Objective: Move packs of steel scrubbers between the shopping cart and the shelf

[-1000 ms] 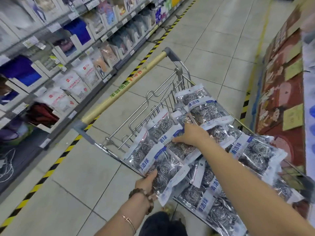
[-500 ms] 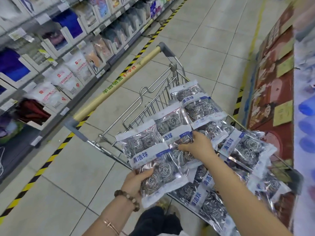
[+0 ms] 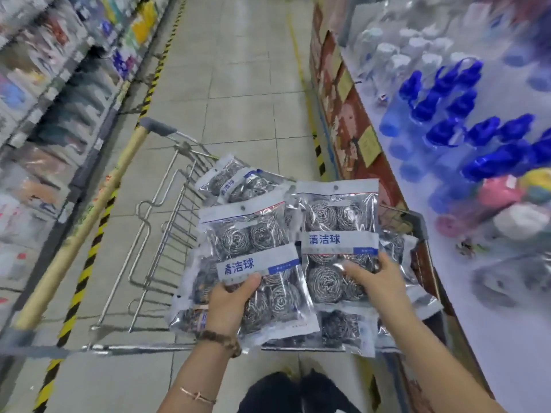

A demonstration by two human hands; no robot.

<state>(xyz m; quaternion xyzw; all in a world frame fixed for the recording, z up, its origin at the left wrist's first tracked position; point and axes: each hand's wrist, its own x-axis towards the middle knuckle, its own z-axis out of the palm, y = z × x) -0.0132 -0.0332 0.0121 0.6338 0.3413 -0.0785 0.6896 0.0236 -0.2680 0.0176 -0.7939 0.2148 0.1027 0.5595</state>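
- Our left hand (image 3: 229,296) grips the lower half of one pack of steel scrubbers (image 3: 250,234); our right hand (image 3: 375,281) pinches a second pack (image 3: 338,216) near its middle; both hover above the shopping cart (image 3: 167,234).
- Each pack's long axis runs away from us, hang-hole end farthest, grip towards the near end; the two sit side by side.
- Beneath them, further packs (image 3: 235,183) lie piled in the cart.
- The shelf (image 3: 507,338) on our right, crowded with blue bottles (image 3: 441,105), stands just beside the cart and nearest our right hand; those bottles probably limit where a pack can land.
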